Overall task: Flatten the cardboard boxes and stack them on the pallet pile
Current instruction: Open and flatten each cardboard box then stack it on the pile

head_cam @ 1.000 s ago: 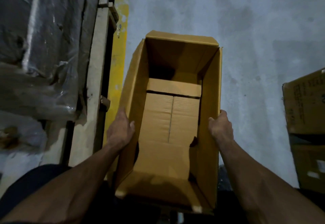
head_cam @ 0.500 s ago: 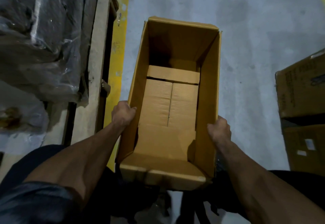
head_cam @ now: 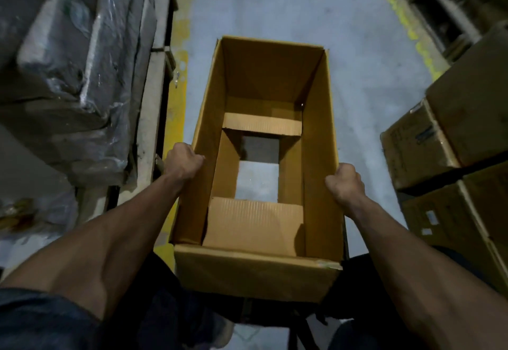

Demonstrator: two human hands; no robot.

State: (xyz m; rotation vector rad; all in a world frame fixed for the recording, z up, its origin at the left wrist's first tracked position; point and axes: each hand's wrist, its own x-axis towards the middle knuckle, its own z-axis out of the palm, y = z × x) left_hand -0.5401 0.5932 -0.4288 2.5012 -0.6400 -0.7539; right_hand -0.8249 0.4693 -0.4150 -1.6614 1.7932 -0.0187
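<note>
Nearest, the person's two forearms reach forward to an open cardboard box (head_cam: pixel 264 157) held in front of the legs, above the grey floor (head_cam: pixel 357 47). The left hand (head_cam: pixel 182 161) is clamped over the rim of the box's left wall, fingers curled over the edge; the right hand (head_cam: pixel 343 182) grips the rim of the right wall the same way.

What has just changed is the bottom of the box. A second ago its bottom flaps (head_cam: pixel 255 223) lay closed, meeting along a centre seam. Now the two long flaps hang down and the floor shows through a rectangular gap in the middle, while the near and far short flaps still lie roughly level. With the bottom open, the box is probably ready to be pushed flat; it still stands as a full rectangle, so flattening is not yet done.

Compared with the earlier frames, both hands keep their hold on the side walls, and the view now takes in more of the aisle.

Further off, plastic-wrapped goods (head_cam: pixel 68 61) sit on the left beside a yellow floor line (head_cam: pixel 178 97), and stacked closed cartons (head_cam: pixel 453 143) stand on the right.
</note>
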